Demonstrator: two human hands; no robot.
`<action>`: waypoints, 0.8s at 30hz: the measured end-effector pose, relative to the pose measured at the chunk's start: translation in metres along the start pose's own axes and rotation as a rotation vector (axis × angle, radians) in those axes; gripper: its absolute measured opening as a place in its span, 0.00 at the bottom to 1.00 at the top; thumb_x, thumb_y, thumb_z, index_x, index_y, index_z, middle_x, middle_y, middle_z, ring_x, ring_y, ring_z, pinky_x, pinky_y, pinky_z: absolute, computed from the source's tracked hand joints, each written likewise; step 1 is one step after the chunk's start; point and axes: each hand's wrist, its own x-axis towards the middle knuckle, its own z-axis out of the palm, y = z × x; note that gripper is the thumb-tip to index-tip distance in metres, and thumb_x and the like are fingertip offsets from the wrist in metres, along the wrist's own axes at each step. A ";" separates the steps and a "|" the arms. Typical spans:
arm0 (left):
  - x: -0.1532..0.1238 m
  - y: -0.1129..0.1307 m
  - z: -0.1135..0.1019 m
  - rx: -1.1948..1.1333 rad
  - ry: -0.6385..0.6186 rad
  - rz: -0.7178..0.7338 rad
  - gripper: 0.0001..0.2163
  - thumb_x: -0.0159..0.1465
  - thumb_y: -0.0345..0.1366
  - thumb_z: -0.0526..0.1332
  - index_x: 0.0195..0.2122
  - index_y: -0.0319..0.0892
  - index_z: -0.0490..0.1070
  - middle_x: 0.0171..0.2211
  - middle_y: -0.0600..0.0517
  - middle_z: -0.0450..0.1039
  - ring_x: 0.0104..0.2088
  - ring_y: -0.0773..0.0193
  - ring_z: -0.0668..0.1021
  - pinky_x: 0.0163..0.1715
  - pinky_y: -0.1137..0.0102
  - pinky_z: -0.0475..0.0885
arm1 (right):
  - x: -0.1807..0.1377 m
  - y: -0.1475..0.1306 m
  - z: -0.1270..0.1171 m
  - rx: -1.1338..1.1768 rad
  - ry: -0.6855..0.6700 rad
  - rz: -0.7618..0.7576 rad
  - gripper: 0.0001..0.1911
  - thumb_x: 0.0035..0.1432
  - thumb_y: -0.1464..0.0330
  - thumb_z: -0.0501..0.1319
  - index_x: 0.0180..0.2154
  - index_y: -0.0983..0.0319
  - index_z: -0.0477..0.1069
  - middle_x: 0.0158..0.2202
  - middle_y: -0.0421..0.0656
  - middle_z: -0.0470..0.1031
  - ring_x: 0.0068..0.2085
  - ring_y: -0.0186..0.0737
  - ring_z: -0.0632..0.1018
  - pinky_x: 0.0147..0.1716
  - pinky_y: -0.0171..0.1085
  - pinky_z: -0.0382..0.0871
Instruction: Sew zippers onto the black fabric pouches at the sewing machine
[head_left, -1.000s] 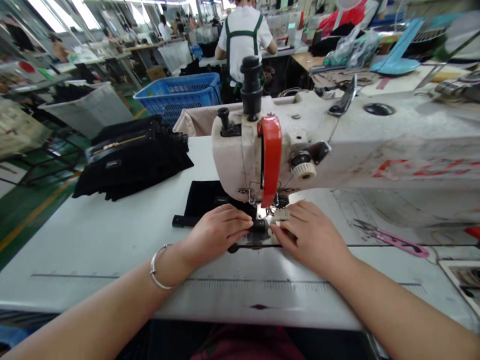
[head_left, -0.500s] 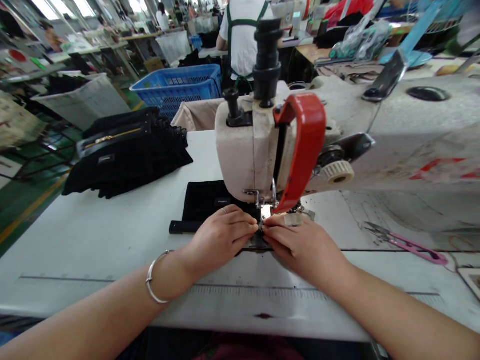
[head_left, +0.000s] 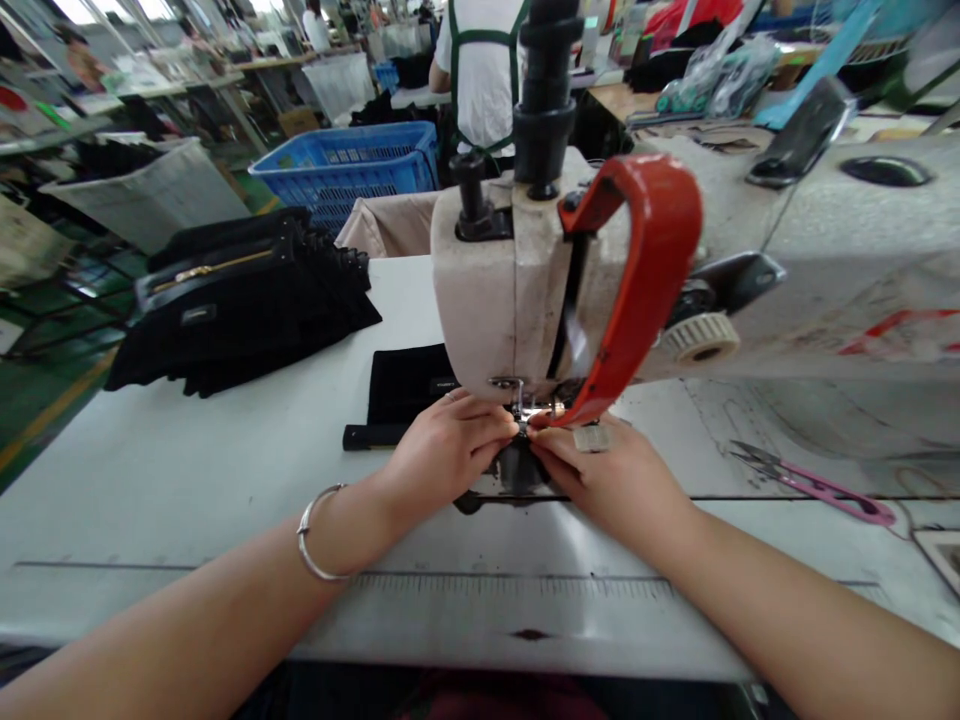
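Observation:
A black fabric piece [head_left: 405, 385] with a small label lies flat under the head of a white sewing machine [head_left: 480, 300]. Along its near side runs a folded black band [head_left: 367, 437]. My left hand [head_left: 450, 445], with a silver bangle at the wrist, has its fingertips closed on the near edge, just left of the presser foot. On the other side of the foot, my right hand [head_left: 607, 455] pinches the same edge, partly behind the red lever guard [head_left: 652, 290]. The fabric between the fingertips is mostly hidden.
Pink-handled thread snips [head_left: 817, 485] lie on the table at right. A stack of black pieces with gold zips [head_left: 247, 310] rests at left. Behind the table are a blue crate [head_left: 345, 170], a cloth-lined bin [head_left: 390, 225] and a person in white [head_left: 484, 85].
Both hands and the black fabric have shifted slightly away from me, baring more of the metal plate in front. The camera view has moved a little closer to the machine.

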 end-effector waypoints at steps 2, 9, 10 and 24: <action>0.000 -0.001 0.001 0.012 0.012 0.001 0.07 0.67 0.32 0.59 0.39 0.44 0.77 0.40 0.52 0.79 0.44 0.59 0.79 0.46 0.63 0.74 | 0.001 0.000 0.000 0.010 0.002 0.004 0.08 0.63 0.74 0.57 0.39 0.63 0.75 0.41 0.48 0.78 0.41 0.45 0.76 0.40 0.42 0.74; -0.001 -0.002 0.003 0.025 0.034 0.003 0.07 0.66 0.31 0.59 0.39 0.44 0.78 0.40 0.52 0.79 0.42 0.60 0.79 0.45 0.64 0.74 | 0.002 0.000 0.001 0.020 0.009 0.017 0.07 0.63 0.74 0.57 0.38 0.62 0.74 0.40 0.48 0.78 0.41 0.45 0.76 0.40 0.41 0.73; -0.001 -0.002 0.004 0.024 0.035 -0.001 0.07 0.67 0.31 0.59 0.39 0.44 0.78 0.40 0.52 0.79 0.42 0.60 0.79 0.45 0.64 0.75 | 0.002 0.000 0.001 0.021 0.009 0.019 0.07 0.63 0.74 0.57 0.37 0.62 0.74 0.40 0.47 0.78 0.41 0.45 0.76 0.40 0.41 0.73; 0.001 -0.002 0.007 0.035 0.025 -0.084 0.06 0.66 0.33 0.60 0.38 0.46 0.78 0.39 0.53 0.80 0.42 0.61 0.79 0.45 0.65 0.75 | 0.000 0.001 0.005 0.017 0.015 0.037 0.08 0.63 0.74 0.57 0.38 0.61 0.75 0.37 0.46 0.78 0.39 0.43 0.76 0.39 0.39 0.72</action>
